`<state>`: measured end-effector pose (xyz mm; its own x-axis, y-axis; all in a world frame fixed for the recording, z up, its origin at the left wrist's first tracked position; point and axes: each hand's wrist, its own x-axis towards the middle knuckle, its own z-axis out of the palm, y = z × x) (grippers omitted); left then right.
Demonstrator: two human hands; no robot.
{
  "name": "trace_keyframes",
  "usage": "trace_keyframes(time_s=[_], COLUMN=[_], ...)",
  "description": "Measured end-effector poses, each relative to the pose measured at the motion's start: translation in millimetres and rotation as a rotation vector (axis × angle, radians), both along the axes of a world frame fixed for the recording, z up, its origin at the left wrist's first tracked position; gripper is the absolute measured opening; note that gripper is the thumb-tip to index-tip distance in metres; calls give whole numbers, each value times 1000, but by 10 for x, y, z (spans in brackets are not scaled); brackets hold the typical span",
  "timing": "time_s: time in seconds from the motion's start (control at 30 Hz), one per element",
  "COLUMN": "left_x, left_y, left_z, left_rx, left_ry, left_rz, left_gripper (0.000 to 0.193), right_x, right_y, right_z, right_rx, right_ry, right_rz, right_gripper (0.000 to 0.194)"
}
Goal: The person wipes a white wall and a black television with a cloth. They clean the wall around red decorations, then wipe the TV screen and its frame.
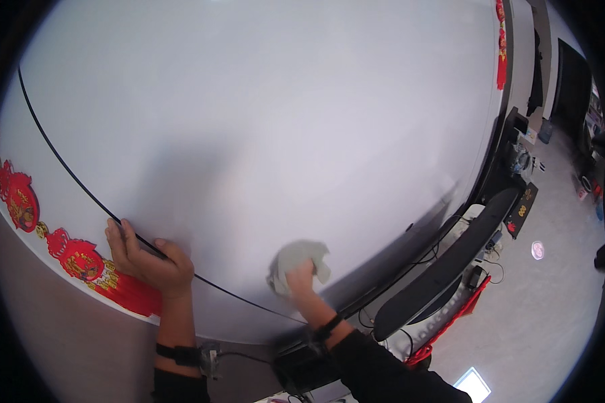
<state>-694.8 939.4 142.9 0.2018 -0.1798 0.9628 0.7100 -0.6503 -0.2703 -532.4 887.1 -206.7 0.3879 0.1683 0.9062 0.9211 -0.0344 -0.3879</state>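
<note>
My right hand [300,279] presses a pale grey-green cloth [302,254] against a large white wall panel [307,151]. My left hand [151,259] rests on the panel at the left, its fingers spread across a thin black strip [75,179] that curves down the surface. Whether those fingers grip the strip cannot be told. Just left of that hand hangs a red and gold paper decoration [83,264], its lower red part partly behind the wrist. Both wrists wear black bands.
A long dark curved panel [443,267] stands at the right, with cables and a white power strip near it. Red cord [426,347] lies below. Another red ornament [501,45] hangs top right. A black box [307,367] sits beneath the wall panel.
</note>
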Motion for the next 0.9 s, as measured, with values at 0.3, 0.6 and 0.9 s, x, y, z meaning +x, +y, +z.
trace_keyframes(time_s=[0.3, 0.6, 0.9], left_x=[-7, 1, 26], left_y=[-6, 3, -72], left_z=[-17, -65, -45], left_rx=[-19, -22, -63], left_ry=[-13, -43, -83], left_rz=[-25, -73, -83], left_gripper=[64, 65, 65], right_x=[1253, 3266, 2087], right_y=[-526, -1068, -928], right_z=[1749, 1278, 4739], right_rx=[519, 235, 281], right_ry=[824, 1198, 53], right_rz=[-69, -385, -250], right_gripper=[49, 57, 53])
